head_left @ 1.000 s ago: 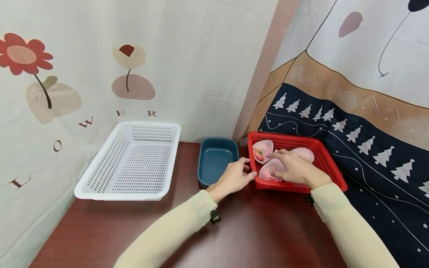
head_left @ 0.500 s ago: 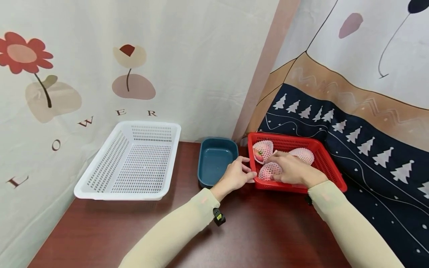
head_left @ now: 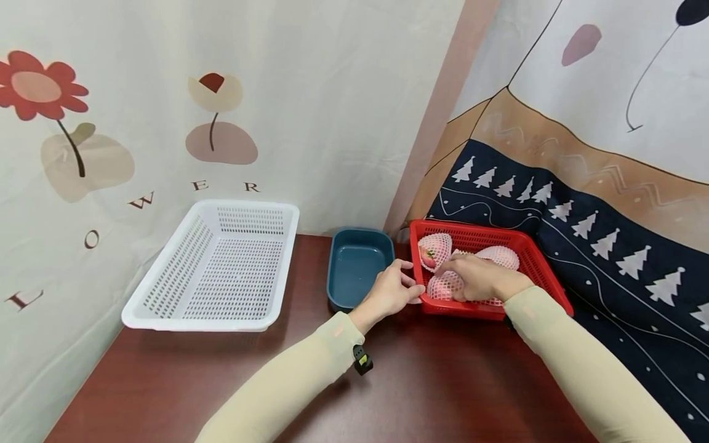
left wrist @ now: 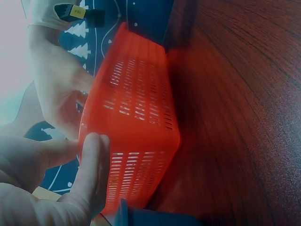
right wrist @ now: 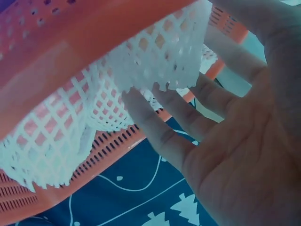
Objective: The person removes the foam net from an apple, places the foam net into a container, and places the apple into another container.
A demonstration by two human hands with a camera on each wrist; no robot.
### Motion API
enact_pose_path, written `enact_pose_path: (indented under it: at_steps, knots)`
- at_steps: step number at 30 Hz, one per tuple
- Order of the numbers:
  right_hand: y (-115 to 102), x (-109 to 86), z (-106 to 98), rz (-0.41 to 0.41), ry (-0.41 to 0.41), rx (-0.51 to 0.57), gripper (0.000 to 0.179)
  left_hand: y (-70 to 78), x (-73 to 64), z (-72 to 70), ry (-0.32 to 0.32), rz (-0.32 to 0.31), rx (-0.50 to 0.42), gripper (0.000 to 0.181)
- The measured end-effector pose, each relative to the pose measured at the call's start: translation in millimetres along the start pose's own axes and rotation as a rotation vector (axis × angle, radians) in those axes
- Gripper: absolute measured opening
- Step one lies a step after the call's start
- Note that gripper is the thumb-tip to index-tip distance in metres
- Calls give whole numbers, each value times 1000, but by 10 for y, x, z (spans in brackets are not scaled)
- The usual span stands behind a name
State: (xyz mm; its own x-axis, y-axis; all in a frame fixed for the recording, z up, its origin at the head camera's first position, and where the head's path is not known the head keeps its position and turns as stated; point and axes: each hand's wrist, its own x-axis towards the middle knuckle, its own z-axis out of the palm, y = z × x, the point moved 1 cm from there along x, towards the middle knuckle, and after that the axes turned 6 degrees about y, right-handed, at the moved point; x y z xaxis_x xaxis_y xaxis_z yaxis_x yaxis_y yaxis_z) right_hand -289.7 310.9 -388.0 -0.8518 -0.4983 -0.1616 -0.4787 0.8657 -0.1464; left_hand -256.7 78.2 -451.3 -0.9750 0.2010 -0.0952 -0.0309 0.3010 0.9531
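A red basket (head_left: 528, 261) on the right of the table contains several pink fruits in white foam nets. One fruit (head_left: 434, 251) at its far left corner shows red skin and a green leafy end. My right hand (head_left: 482, 277) reaches into the basket, thumb and fingers around the front net-wrapped fruit (head_left: 443, 286); in the right wrist view its fingertips meet the frayed end of a foam net (right wrist: 160, 52). Another net-wrapped fruit (head_left: 501, 255) lies behind that hand. My left hand (head_left: 389, 286) holds the basket's near left corner, with fingers (left wrist: 91, 165) along the outer wall.
Left of the red basket stands a dark blue tub (head_left: 354, 271), partly behind my left hand. Farther left is a large white perforated basket (head_left: 235, 264). Printed cloth (head_left: 332, 111) hangs behind the reddish-brown table (head_left: 432, 375).
My right hand has come down and slightly left onto the front fruit, its thumb and fingers drawing in around it. The left hand stays at the basket's corner, its wrist shifted slightly right.
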Motion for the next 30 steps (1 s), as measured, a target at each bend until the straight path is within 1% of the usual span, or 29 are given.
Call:
enact_pose_path:
  at_steps: [4,10,17,22,30]
  knots:
    - [-24,29,-23,-3,-40,-20,63,8,2,7,6,-8,-1,65]
    - [-48,66,1,12,-116,-25,70,11,-21,33,1,-14,-37,65]
    - [-70,165,-2,-37,-165,-56,70,-12,2,-1,2,-13,-49,65]
    - [-73,216,-2,-11,-224,-50,71,-15,4,0,-8,-18,-53,65]
    - [-58,251,1,3,-250,-33,74,-4,-5,14,-7,-10,-56,66]
